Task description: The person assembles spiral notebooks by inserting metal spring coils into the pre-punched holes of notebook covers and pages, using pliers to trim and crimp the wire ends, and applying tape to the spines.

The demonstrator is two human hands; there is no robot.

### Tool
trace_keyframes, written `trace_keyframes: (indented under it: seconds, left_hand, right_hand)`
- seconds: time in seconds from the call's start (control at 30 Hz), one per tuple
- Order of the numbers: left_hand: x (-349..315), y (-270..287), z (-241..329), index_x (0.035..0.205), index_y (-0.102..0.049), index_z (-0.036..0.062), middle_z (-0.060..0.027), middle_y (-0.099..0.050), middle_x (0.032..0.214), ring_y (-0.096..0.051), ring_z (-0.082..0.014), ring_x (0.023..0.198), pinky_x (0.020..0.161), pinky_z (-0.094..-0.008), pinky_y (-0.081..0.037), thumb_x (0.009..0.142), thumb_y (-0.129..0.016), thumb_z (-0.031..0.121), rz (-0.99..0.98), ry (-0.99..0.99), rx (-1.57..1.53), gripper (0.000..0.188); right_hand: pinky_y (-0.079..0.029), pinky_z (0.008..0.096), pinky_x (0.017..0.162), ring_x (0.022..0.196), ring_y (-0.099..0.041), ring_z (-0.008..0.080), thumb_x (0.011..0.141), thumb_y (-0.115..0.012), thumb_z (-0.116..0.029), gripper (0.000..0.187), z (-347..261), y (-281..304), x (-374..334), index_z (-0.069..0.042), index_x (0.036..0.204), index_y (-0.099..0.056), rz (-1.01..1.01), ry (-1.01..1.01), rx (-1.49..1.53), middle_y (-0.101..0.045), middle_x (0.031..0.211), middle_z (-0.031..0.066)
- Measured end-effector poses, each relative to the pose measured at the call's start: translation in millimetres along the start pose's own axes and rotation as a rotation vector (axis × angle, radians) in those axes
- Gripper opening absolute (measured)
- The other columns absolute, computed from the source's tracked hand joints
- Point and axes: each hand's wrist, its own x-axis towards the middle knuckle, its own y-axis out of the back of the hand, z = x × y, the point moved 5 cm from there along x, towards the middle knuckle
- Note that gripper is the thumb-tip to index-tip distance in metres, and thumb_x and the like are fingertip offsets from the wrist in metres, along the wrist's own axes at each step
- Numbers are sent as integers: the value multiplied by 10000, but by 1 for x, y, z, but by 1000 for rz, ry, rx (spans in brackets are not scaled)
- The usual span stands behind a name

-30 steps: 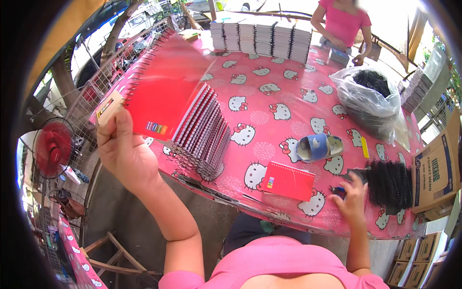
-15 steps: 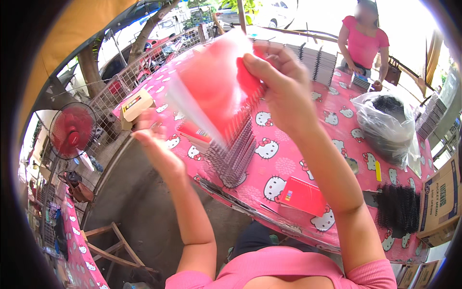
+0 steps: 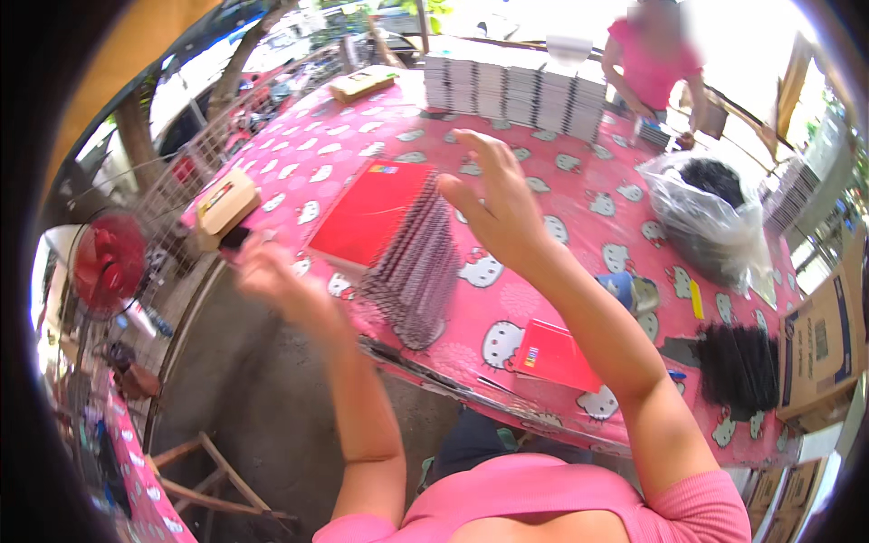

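A tall stack of red-covered spiral notebooks (image 3: 373,213) stands near the table's left front edge, its dark coils toward the right and front. My right hand (image 3: 493,199) hovers just right of the stack's top, fingers apart and holding nothing. Left of the stack, my left hand (image 3: 285,282) is raised near the table edge; motion smears it, though its fingers look spread and nothing shows in them. A single red spiral notebook (image 3: 558,354) lies flat in front, beside my right forearm.
Rows of stacked notebooks (image 3: 516,90) line the far edge. A plastic bag of black coils (image 3: 711,217), loose black coils (image 3: 738,366) and a cardboard box (image 3: 822,335) occupy the right. A small tan box (image 3: 226,206) sits at the left edge. Another person (image 3: 654,68) works at the far right.
The red notebook that was raised in my right hand has been let go, and a red notebook now tops the stack squarely. My right hand has lowered and opened.
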Motion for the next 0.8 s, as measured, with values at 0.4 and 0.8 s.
trace_keyframes:
  seconds: [0.4, 0.8]
  left_hand:
    - [-159, -47, 93, 1264, -393, -21, -193, -456, 1285, -530, -278, 1107, 987, -449, -397, 893, -586, 153, -766, -116, -296, 453]
    - [-263, -49, -5, 1384, -312, 21, -172, -411, 1309, -473, -254, 1163, 958, -402, -393, 816, -720, 157, -1186, 737, 96, 713]
  right_hand:
    - [-505, 345, 714, 733, -605, 235, 742, -791, -380, 578, 37, 169, -259, 9, 1099, -556, -237, -806, -434, -618, 817, 112]
    - [-504, 367, 734, 813, -650, 264, 738, -793, -165, 474, 32, 173, -233, 8, 1090, -527, -136, -1191, -105, -651, 908, 169]
